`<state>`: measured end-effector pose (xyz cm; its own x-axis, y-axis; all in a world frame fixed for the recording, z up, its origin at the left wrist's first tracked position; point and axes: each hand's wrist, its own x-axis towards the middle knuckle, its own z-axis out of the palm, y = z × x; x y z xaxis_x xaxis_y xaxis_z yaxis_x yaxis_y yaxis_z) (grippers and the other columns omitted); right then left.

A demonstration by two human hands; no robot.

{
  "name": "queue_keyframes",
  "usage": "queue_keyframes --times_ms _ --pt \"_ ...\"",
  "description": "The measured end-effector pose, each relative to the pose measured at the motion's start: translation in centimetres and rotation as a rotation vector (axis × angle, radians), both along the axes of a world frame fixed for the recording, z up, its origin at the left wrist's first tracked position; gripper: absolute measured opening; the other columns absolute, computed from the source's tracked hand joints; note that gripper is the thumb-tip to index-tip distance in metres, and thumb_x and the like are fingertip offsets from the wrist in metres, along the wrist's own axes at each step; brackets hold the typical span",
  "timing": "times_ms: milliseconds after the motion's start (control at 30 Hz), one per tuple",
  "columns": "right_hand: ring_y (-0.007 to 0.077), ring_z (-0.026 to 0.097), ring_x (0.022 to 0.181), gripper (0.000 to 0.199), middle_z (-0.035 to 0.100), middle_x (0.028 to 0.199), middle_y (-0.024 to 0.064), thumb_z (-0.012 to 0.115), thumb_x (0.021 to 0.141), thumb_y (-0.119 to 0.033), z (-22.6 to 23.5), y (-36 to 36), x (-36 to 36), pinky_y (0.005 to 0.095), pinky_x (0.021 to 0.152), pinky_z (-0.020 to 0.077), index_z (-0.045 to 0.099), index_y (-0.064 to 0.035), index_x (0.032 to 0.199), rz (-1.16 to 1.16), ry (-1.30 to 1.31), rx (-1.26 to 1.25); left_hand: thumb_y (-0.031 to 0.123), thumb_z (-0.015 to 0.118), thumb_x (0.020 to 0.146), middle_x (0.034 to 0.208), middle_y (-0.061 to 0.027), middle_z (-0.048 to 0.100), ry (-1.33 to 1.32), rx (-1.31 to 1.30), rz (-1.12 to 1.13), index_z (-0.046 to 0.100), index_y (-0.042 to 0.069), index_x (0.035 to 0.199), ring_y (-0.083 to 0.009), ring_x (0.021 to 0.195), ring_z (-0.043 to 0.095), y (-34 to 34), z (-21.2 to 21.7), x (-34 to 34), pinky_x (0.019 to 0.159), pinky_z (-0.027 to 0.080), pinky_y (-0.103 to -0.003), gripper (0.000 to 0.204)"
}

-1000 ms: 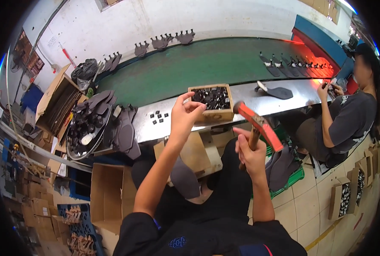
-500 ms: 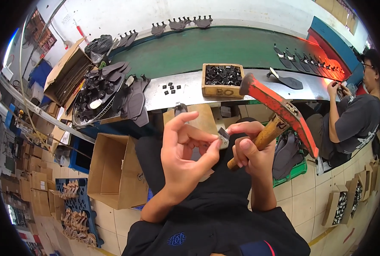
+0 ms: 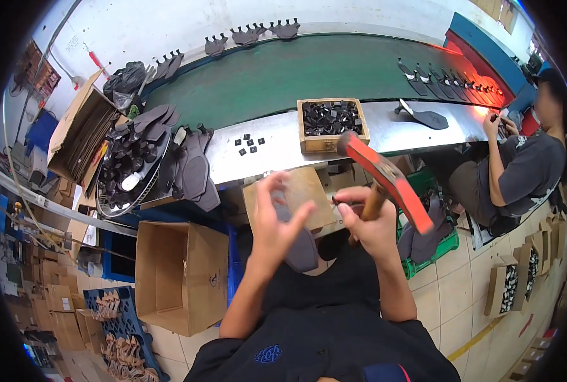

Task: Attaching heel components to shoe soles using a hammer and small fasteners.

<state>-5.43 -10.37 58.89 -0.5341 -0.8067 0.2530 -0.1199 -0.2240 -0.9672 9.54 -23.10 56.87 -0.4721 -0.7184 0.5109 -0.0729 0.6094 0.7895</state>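
My right hand (image 3: 376,232) is wrapped round the wooden handle of a hammer (image 3: 392,181) with a worn red head. A small dark piece (image 3: 336,201) shows at its thumb and forefinger tips. To the left, my left hand (image 3: 276,219) is spread with fingers apart and seems to hold nothing. Behind it a dark grey shoe sole (image 3: 302,251) slants down past the near edge of a wooden board (image 3: 314,191); the hand hides part of the sole. On the metal bench edge (image 3: 226,164) lie several small black square pieces (image 3: 253,150).
A wooden box (image 3: 325,145) of black pieces stands on the bench. Left of it are a wire basket (image 3: 125,207) of heels and stacked soles (image 3: 194,165). An open carton (image 3: 200,280) stands below, a green crate (image 3: 430,254) at right. A co-worker (image 3: 519,153) sits far right.
My hands have drawn apart; the left one let go of the small dark piece and opened. The hammer is lower, and the sole now shows beneath my left hand. The view has shifted.
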Motion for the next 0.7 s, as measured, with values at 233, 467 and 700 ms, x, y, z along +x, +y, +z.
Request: queue_keyframes --times_ms 233,467,700 --pt "0.0012 0.047 0.052 0.021 0.056 0.065 -0.0049 0.071 0.089 -0.010 -1.3 -7.9 -1.5 0.0205 0.048 0.0342 0.069 0.0007 0.106 0.153 0.000 0.269 0.017 0.078 0.085 0.121 -0.0207 0.068 -0.188 0.245 0.002 0.058 -0.003 0.125 -0.0258 0.121 0.063 -10.1 -6.1 -0.9 0.100 0.047 -0.035 0.049" --pt "0.0067 0.062 0.073 0.027 0.074 0.091 0.0081 0.072 0.089 -0.009 -4.4 -11.4 0.2 0.0259 0.065 0.0504 0.070 0.0042 0.112 0.264 -0.041 0.049 0.010 0.080 0.080 0.120 -0.0260 0.066 -0.150 0.225 -0.013 0.071 -0.002 0.100 -0.0365 0.119 0.063 -7.0 -6.9 1.0 0.097 0.052 -0.039 0.025" --pt "0.0204 0.073 0.087 0.025 0.075 0.098 0.0135 0.073 0.088 -0.006 -4.7 -11.9 0.3 0.0296 0.076 0.0548 0.071 0.0029 0.110 0.342 0.497 0.203 0.008 0.076 0.082 0.126 -0.0210 0.065 -0.187 0.167 -0.109 0.069 -0.002 0.109 -0.0443 0.128 0.052 -7.5 -6.6 2.0 0.116 0.034 -0.051 0.029"
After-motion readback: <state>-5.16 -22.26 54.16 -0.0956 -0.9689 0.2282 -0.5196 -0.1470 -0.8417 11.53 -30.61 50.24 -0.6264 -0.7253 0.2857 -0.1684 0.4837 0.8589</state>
